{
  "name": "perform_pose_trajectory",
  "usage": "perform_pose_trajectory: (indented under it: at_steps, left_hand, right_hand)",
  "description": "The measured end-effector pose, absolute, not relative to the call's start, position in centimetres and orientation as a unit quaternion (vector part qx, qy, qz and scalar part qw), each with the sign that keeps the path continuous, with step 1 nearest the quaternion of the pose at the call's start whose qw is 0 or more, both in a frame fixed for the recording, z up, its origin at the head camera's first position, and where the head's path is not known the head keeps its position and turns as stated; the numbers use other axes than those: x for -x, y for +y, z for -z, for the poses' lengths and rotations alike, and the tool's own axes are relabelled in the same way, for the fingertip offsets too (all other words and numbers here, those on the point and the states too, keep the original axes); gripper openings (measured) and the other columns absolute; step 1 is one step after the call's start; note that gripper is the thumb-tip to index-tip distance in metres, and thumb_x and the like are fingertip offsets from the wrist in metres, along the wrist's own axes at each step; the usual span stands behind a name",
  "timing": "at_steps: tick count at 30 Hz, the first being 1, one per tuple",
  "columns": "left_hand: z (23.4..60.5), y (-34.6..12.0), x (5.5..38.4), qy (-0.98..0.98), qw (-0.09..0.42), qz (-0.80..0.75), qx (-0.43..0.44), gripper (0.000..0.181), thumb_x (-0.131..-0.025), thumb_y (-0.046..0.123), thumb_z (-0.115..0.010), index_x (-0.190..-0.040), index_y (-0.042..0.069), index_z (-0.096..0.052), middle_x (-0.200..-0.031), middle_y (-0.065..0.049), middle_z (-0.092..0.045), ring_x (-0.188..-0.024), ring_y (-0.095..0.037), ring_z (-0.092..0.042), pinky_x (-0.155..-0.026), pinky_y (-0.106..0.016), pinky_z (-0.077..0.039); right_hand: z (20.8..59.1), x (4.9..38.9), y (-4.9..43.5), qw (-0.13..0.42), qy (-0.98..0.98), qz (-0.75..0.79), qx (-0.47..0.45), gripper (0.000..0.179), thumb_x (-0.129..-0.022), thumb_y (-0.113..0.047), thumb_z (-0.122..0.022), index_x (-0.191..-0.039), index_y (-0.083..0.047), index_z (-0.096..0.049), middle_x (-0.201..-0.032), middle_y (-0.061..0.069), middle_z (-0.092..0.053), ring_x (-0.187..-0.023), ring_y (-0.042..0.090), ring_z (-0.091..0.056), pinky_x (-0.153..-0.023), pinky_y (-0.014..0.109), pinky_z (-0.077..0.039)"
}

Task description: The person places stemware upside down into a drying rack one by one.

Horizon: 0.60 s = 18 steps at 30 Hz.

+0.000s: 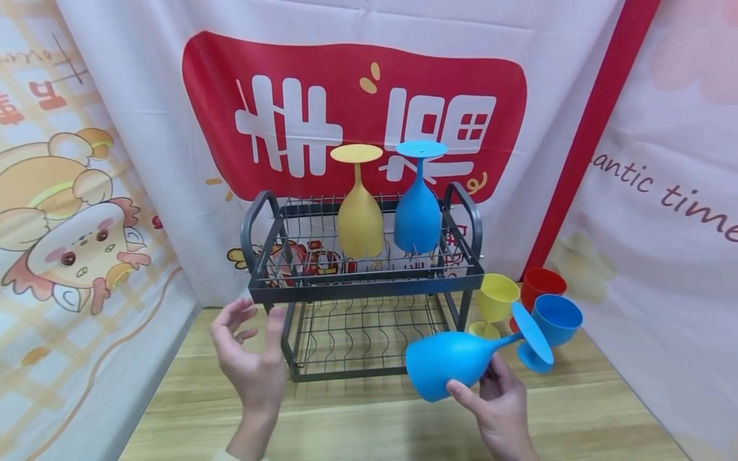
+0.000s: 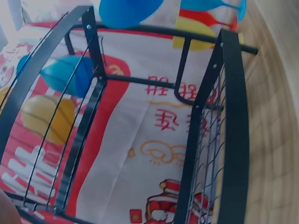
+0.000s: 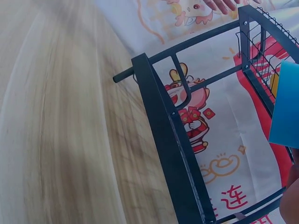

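My right hand (image 1: 498, 406) holds a blue goblet (image 1: 452, 362) by its bowl, thumb on the near side. The goblet lies tilted sideways, mouth to the left and foot to the upper right, in front of the rack's right side. In the right wrist view only part of the blue goblet (image 3: 286, 105) shows. My left hand (image 1: 256, 362) is raised at the rack's left front corner, fingers apart and loosely bent, with nothing in it. A yellow goblet (image 1: 360, 221) and another blue goblet (image 1: 418, 218) stand upside down on the top tier of the black dish rack (image 1: 369, 291).
Right of the rack stand a yellow cup (image 1: 497, 298), a red cup (image 1: 542, 285) and a short blue cup (image 1: 556, 320), mouths up. The rack's lower tier (image 1: 363, 333) is a wire shelf. A printed cloth (image 1: 144, 96) hangs behind the wooden table (image 1: 346, 422).
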<state>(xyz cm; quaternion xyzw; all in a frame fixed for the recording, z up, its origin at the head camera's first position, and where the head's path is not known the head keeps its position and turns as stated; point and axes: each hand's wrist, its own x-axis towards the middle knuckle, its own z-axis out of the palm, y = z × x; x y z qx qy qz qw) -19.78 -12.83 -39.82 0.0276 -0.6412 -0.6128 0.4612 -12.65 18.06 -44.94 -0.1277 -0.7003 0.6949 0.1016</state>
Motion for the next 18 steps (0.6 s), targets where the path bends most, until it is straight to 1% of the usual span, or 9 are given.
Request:
perform_pose_trajectory:
  at_steps: [4,5,7,9,11,13,16,18]
  left_hand:
    - [39.0,-14.1,20.3,-0.649,0.462,0.601,-0.058,0.062,-0.089,0.02,-0.084,-0.141,0.003,-0.055,-0.13,0.005,-0.06,-0.115,-0.012,-0.057,-0.094,-0.023,-0.042]
    - [38.8,-14.4,20.5,-0.653,0.459,0.6,-0.058,0.064,-0.089,0.02,-0.084,-0.143,0.004,-0.054,-0.133,0.004,-0.059,-0.118,-0.012,-0.056,-0.095,-0.023,-0.043]
    - [38.3,-15.1,20.7,-0.664,0.444,0.599,-0.053,0.069,-0.089,0.022,-0.084,-0.148,0.009,-0.052,-0.14,0.005,-0.058,-0.126,-0.011,-0.055,-0.1,-0.023,-0.043]
    - [37.8,-15.6,20.9,-0.683,0.417,0.598,-0.043,0.073,-0.09,0.025,-0.084,-0.153,0.017,-0.049,-0.148,0.009,-0.056,-0.135,-0.01,-0.052,-0.107,-0.024,-0.043]
    - [37.2,-16.1,21.1,-0.703,0.38,0.6,-0.027,0.076,-0.092,0.028,-0.083,-0.158,0.025,-0.044,-0.157,0.012,-0.052,-0.145,-0.01,-0.048,-0.116,-0.029,-0.043]
    - [36.8,-16.4,21.4,-0.723,0.343,0.6,-0.011,0.079,-0.094,0.032,-0.081,-0.161,0.032,-0.04,-0.164,0.015,-0.046,-0.152,-0.01,-0.043,-0.124,-0.036,-0.039]
    - [36.4,-16.6,21.8,-0.738,0.298,0.605,0.006,0.08,-0.097,0.035,-0.079,-0.164,0.036,-0.035,-0.169,0.014,-0.041,-0.157,-0.012,-0.038,-0.129,-0.047,-0.035]
    - [36.3,-16.7,22.1,-0.741,0.279,0.611,0.01,0.08,-0.097,0.037,-0.078,-0.164,0.035,-0.035,-0.169,0.01,-0.042,-0.157,-0.015,-0.04,-0.13,-0.05,-0.034]
  right_hand:
    - [44.7,12.5,18.2,0.115,-0.713,-0.682,0.112,0.076,-0.091,-0.016,-0.085,-0.157,-0.018,-0.047,-0.16,0.01,-0.053,-0.125,0.0,-0.062,-0.112,0.039,-0.046]
    - [44.6,12.5,18.1,0.118,-0.716,-0.679,0.11,0.075,-0.091,-0.016,-0.085,-0.156,-0.018,-0.048,-0.16,0.01,-0.054,-0.125,0.0,-0.062,-0.112,0.038,-0.047]
    - [44.4,12.5,18.2,0.123,-0.721,-0.673,0.105,0.074,-0.091,-0.016,-0.086,-0.155,-0.017,-0.049,-0.159,0.009,-0.054,-0.123,-0.002,-0.061,-0.111,0.037,-0.047]
    - [44.3,12.4,18.2,0.127,-0.727,-0.666,0.103,0.072,-0.091,-0.017,-0.086,-0.153,-0.018,-0.051,-0.157,0.007,-0.056,-0.123,-0.001,-0.062,-0.109,0.032,-0.049]
    - [44.1,12.4,18.3,0.132,-0.733,-0.66,0.1,0.07,-0.09,-0.017,-0.086,-0.152,-0.018,-0.053,-0.155,0.006,-0.058,-0.122,0.0,-0.063,-0.108,0.028,-0.05]
    - [43.9,12.4,18.4,0.136,-0.739,-0.653,0.1,0.069,-0.09,-0.018,-0.087,-0.151,-0.018,-0.054,-0.153,0.006,-0.059,-0.121,0.0,-0.064,-0.106,0.025,-0.05]
    - [43.7,12.4,18.6,0.138,-0.744,-0.646,0.102,0.069,-0.09,-0.02,-0.087,-0.15,-0.018,-0.055,-0.152,0.004,-0.06,-0.119,0.0,-0.064,-0.105,0.025,-0.05]
    - [43.6,12.3,18.6,0.136,-0.745,-0.644,0.107,0.069,-0.089,-0.021,-0.088,-0.15,-0.019,-0.055,-0.15,0.002,-0.061,-0.12,0.001,-0.064,-0.105,0.025,-0.051]
